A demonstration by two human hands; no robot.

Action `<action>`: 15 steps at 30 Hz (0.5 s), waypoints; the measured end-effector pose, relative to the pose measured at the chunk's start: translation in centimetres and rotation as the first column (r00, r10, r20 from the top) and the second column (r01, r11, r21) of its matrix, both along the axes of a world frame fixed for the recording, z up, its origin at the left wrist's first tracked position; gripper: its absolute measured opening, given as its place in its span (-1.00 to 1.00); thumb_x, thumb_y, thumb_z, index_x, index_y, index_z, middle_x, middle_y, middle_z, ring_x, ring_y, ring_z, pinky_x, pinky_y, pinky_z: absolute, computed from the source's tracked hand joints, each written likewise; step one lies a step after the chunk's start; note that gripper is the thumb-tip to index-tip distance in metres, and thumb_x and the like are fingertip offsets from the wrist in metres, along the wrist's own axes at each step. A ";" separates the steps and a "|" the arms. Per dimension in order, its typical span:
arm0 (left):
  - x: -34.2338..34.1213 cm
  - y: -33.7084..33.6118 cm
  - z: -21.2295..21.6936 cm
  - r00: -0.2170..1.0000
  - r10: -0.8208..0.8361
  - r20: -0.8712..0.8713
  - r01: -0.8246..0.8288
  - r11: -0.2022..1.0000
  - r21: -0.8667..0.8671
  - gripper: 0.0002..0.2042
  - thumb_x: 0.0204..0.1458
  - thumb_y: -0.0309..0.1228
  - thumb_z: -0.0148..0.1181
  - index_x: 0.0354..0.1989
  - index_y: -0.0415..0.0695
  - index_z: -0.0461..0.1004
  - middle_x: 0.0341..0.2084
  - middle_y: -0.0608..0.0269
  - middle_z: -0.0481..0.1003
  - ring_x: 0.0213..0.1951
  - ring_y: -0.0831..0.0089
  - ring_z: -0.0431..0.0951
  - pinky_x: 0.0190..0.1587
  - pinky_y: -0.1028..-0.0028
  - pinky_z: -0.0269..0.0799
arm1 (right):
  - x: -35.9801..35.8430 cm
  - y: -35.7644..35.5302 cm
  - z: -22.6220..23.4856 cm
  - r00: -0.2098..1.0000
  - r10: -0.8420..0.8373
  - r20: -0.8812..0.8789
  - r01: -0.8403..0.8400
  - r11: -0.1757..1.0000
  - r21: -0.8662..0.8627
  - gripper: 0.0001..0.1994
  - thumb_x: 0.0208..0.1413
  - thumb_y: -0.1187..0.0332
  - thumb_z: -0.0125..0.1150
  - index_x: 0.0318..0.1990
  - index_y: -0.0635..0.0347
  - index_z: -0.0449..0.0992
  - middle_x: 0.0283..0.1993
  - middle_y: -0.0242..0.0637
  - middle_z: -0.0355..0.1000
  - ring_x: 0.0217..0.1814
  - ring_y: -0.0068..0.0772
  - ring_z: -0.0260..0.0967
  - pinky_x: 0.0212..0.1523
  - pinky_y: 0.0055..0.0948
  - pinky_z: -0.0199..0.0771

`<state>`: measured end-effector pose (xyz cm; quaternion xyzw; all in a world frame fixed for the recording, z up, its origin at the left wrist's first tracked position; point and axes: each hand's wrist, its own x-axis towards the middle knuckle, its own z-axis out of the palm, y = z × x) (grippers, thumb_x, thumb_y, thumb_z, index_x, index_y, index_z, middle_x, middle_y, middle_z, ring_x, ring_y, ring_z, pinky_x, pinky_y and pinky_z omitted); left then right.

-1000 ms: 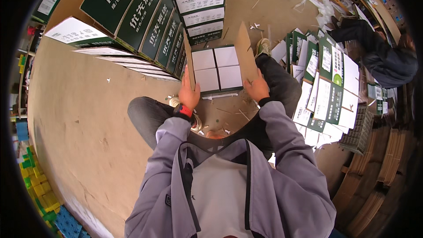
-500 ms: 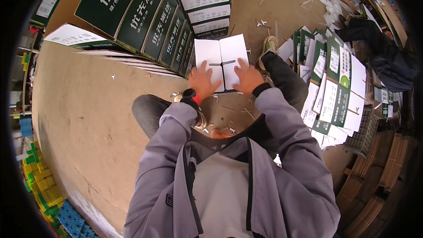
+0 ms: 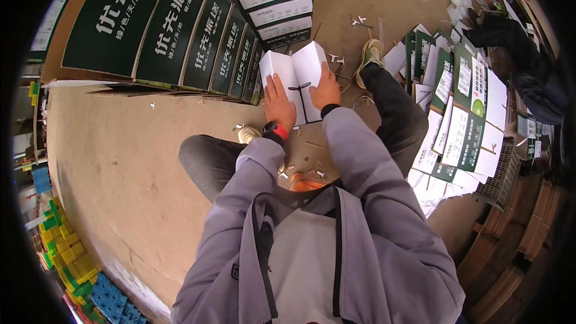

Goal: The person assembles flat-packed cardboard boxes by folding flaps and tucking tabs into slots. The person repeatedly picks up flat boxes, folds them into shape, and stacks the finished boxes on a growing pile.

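Between my knees stands a white cardboard piece [image 3: 283, 67], its two halves tilted toward each other along a dark central seam with a short cross slot. My left hand [image 3: 279, 107] lies on the left half, fingers stretched out along it and pointing away from me. With my right hand [image 3: 327, 89] I grip the outer edge of the right half, thumb on the inner white face. What lies beneath the cardboard is hidden.
Stacked dark green and white cartons [image 3: 198, 42] rise at the front left. Flattened cartons [image 3: 462, 108] lie in a heap on the right, by a grey crate [image 3: 501, 177]. White offcuts [image 3: 360, 21] dot the floor. Yellow and green blocks [image 3: 69, 252] stand far left.
The two halves of the cardboard have gone from nearly flat to a V shape. My right hand has moved up to the outer edge; my left hand has shifted right onto its half.
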<state>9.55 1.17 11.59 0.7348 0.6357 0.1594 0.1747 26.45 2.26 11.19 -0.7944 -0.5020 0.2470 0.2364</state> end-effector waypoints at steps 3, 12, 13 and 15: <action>1.0 0.2 -2.2 0.987 -0.011 -0.162 0.034 0.989 0.144 0.05 0.03 -0.50 0.32 0.69 -0.26 -0.20 0.63 -0.28 -0.04 0.59 -0.25 0.05 0.63 0.07 0.03 | -2.6 -0.3 -0.1 0.989 -0.035 0.145 0.030 0.999 0.033 0.01 0.08 0.39 0.46 0.67 0.00 0.00 0.51 0.11 0.25 0.42 0.28 0.31 0.42 0.13 0.36; 0.7 0.2 -3.3 0.889 -0.033 0.457 -0.007 0.996 0.086 -0.20 0.41 -0.05 0.00 0.66 -0.31 -0.04 0.64 -0.30 -0.02 0.65 -0.22 -0.07 0.63 -0.09 -0.25 | -3.4 -0.5 -2.3 0.999 -0.021 0.025 0.015 0.974 0.225 -0.22 0.34 0.23 0.21 0.63 0.26 0.08 0.69 0.10 0.06 0.71 0.26 0.01 0.62 0.21 -0.01; 0.9 0.1 -3.4 0.874 -0.032 0.484 -0.001 0.998 0.067 -0.18 0.43 0.03 -0.03 0.66 -0.31 -0.03 0.64 -0.30 -0.03 0.66 -0.22 -0.09 0.63 -0.11 -0.28 | -3.3 -0.5 -2.6 1.000 -0.017 -0.011 0.019 0.969 0.247 -0.24 0.38 0.18 0.17 0.63 0.27 0.08 0.70 0.09 0.05 0.72 0.26 -0.01 0.63 0.22 -0.04; 1.5 0.1 -3.6 0.896 -0.023 0.443 0.002 0.999 0.048 -0.18 0.45 0.06 -0.08 0.67 -0.30 -0.05 0.65 -0.30 -0.06 0.67 -0.21 -0.13 0.63 -0.14 -0.32 | -3.3 -0.6 -2.7 1.000 0.002 -0.021 0.003 0.974 0.225 -0.21 0.44 0.00 0.10 0.64 0.30 0.07 0.71 0.11 0.03 0.75 0.25 -0.08 0.65 0.26 -0.12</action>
